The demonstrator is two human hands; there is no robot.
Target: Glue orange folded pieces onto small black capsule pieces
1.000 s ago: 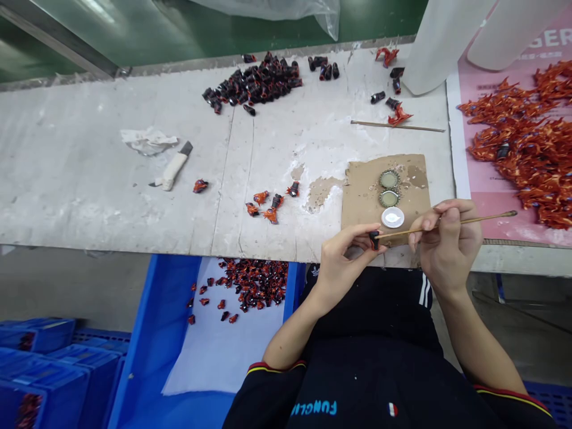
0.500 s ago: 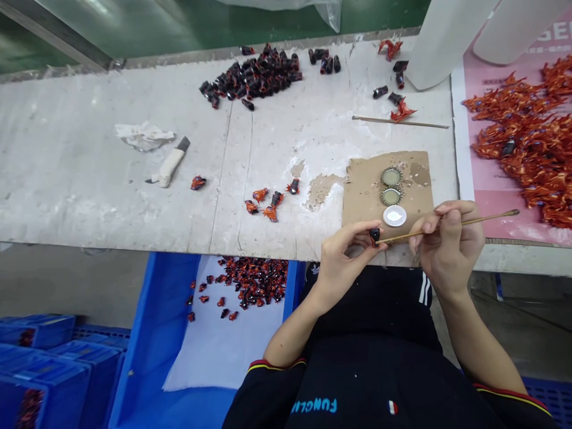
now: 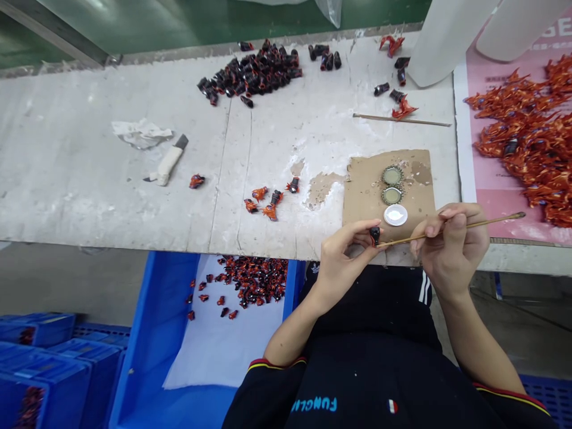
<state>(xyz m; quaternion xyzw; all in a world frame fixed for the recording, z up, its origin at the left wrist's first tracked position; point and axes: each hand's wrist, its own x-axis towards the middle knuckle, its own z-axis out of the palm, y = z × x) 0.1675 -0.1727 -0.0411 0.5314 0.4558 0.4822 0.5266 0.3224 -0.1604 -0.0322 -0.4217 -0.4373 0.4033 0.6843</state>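
Between its thumb and fingers, my left hand (image 3: 346, 253) pinches a small black and orange-red part (image 3: 374, 235) near the table's front edge. My right hand (image 3: 453, 244) is closed on a thin wooden stick (image 3: 494, 221), whose left tip meets the lower end of that part or sits right beside it. Just beyond the hands lies a piece of brown cardboard (image 3: 364, 185). On it are a round white dish (image 3: 395, 215) with something pale in it and two bottle caps (image 3: 392, 185) in a column.
Dark hollow parts (image 3: 254, 74) are heaped at the back. Orange pieces (image 3: 527, 149) cover a pink sheet at right. Another stick (image 3: 402, 120) and a white-wrapped blade-like tool (image 3: 171, 161) lie on the table (image 3: 89, 202). Below the front edge, a blue bin (image 3: 134, 357) holds finished-looking black-orange pieces (image 3: 259, 280).
The right hand and its stick have shifted slightly to the right, the stick's tip staying by the part. My left hand keeps its pinch, almost unmoved.
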